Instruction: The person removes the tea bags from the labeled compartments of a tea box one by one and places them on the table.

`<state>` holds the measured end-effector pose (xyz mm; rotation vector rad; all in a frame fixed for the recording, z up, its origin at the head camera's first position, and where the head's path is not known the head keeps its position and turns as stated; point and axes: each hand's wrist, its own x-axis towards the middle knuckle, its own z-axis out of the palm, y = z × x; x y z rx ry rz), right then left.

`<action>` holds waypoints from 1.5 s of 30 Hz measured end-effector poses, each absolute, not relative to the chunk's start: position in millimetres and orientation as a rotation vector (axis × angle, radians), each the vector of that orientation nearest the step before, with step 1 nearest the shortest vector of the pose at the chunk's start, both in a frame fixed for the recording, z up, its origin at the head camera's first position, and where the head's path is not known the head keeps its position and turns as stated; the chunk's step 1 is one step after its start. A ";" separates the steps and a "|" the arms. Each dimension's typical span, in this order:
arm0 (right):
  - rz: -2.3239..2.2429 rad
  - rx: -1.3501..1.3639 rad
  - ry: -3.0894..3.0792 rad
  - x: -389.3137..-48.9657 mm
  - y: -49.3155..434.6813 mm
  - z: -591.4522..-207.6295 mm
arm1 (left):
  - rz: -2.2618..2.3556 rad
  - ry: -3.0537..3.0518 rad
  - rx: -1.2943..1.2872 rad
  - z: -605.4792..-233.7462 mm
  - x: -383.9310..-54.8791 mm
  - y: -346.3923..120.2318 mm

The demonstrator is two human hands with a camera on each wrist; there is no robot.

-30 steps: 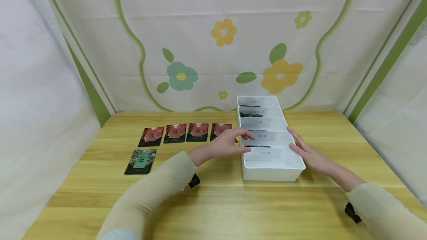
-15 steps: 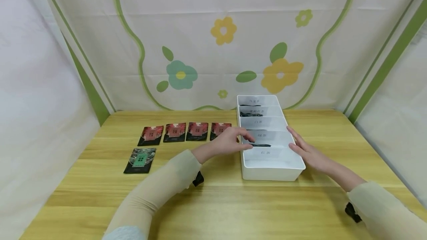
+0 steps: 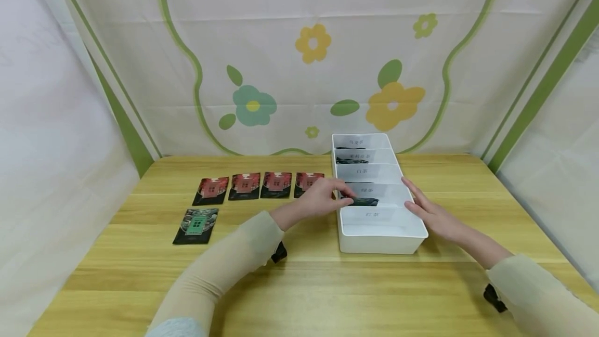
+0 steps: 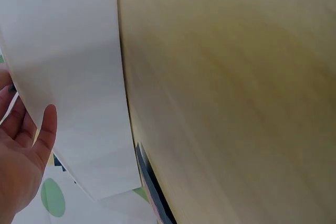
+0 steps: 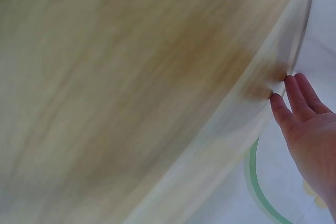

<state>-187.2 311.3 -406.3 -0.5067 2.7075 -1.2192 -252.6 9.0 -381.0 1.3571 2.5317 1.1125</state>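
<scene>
A long white divided box (image 3: 381, 245) with labelled compartments stands right of the middle in the head view. My left hand (image 3: 320, 199) reaches over its left rim and pinches a dark green tea packet (image 3: 367, 202) between thumb and fingers. The packet's top part shows above the divider in the second compartment from the front; the rest is hidden inside. In the left wrist view, the left hand (image 4: 23, 163) is beside the box's white wall (image 4: 79, 77). My right hand (image 3: 437, 218) rests its fairly straight fingers on the box's right side; the right wrist view shows its fingertips (image 5: 276, 98) touching the wall.
Several red-and-black tea packets (image 3: 276, 185) lie in a row on the wooden table (image 3: 327, 295), left of the box. One green-and-black packet (image 3: 195, 226) lies before them. Dark packet edges (image 3: 352, 160) show in the rear compartments. A floral curtain (image 3: 281, 40) hangs behind.
My left fingers have moved slightly right and closed on the green packet, which now stands higher in its compartment. My right hand has stayed at the box's side.
</scene>
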 end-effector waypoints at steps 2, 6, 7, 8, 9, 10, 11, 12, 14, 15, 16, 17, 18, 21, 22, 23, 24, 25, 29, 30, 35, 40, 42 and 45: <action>-1.221 -0.506 2.704 -187.4 310.6 -406.0 | 1.111 2.558 1.360 -382.1 -252.4 9.4; -1.232 -0.503 2.689 -186.3 308.8 -404.3 | 1.150 2.594 1.360 -384.0 -251.0 10.0; -1.239 -0.503 2.683 -185.8 308.5 -403.8 | 1.169 2.596 1.362 -384.0 -250.4 10.0; -1.246 -0.503 2.677 -185.3 308.3 -403.4 | 1.188 2.598 1.363 -384.0 -249.7 9.8; -1.247 -0.502 2.675 -184.9 308.1 -403.1 | 1.212 2.598 1.367 -383.5 -248.9 9.5; -1.251 -0.500 2.670 -184.6 308.1 -402.8 | 1.234 2.599 1.373 -382.7 -248.1 9.2; -1.254 -0.499 2.668 -184.3 308.2 -402.8 | 1.261 2.599 1.378 -381.6 -247.3 8.9; -1.256 -0.499 2.666 -184.2 308.4 -402.9 | 1.290 2.598 1.388 -380.3 -246.4 8.5; -1.260 -0.500 2.664 -184.3 309.1 -403.4 | 1.351 2.596 1.411 -376.0 -244.1 7.7; -1.261 -0.501 2.664 -184.4 309.6 -403.9 | 1.381 2.596 1.430 -373.3 -242.8 7.2; -1.265 -0.504 2.663 -184.6 310.1 -404.3 | 1.405 2.598 1.448 -370.2 -241.4 6.5; -1.266 -0.503 2.663 -184.9 310.6 -404.7 | 1.428 2.601 1.468 -366.6 -239.9 5.7; -1.268 -0.501 2.662 -185.1 311.2 -405.2 | 1.452 2.603 1.488 -363.0 -238.5 4.9; -1.266 -0.491 2.661 -185.8 312.2 -405.8 | 1.510 2.622 1.518 -351.0 -234.1 1.0; -1.265 -0.489 2.661 -185.9 311.8 -405.9 | 1.531 2.623 1.534 -346.8 -232.7 -0.9; -1.263 -0.484 2.662 -186.0 311.7 -406.0 | 1.559 2.622 1.553 -343.2 -231.6 -3.1; -1.262 -0.485 2.663 -186.0 311.4 -405.9 | 1.589 2.615 1.565 -339.5 -230.1 -5.7; -1.261 -0.488 2.664 -186.0 311.0 -405.8 | 1.612 2.607 1.572 -335.9 -228.5 -8.9; -1.261 -0.500 2.669 -185.5 310.4 -406.5 | 1.694 2.567 1.567 -323.1 -221.6 -23.6; -1.262 -0.511 2.669 -185.1 310.4 -406.7 | 1.702 2.566 1.549 -319.5 -219.1 -27.8; -1.264 -0.519 2.667 -184.8 310.7 -406.9 | 1.691 2.609 1.517 -297.0 -201.9 -49.9; -1.263 -0.525 2.674 -185.4 310.3 -405.3 | 1.645 2.663 1.500 -297.6 -201.5 -74.8; -1.267 -0.523 2.673 -184.9 310.0 -404.7 | 1.613 2.684 1.482 -303.6 -204.6 -84.5; -1.283 -0.528 2.667 -184.8 309.8 -404.6 | 1.558 2.729 1.483 -310.1 -207.5 -98.1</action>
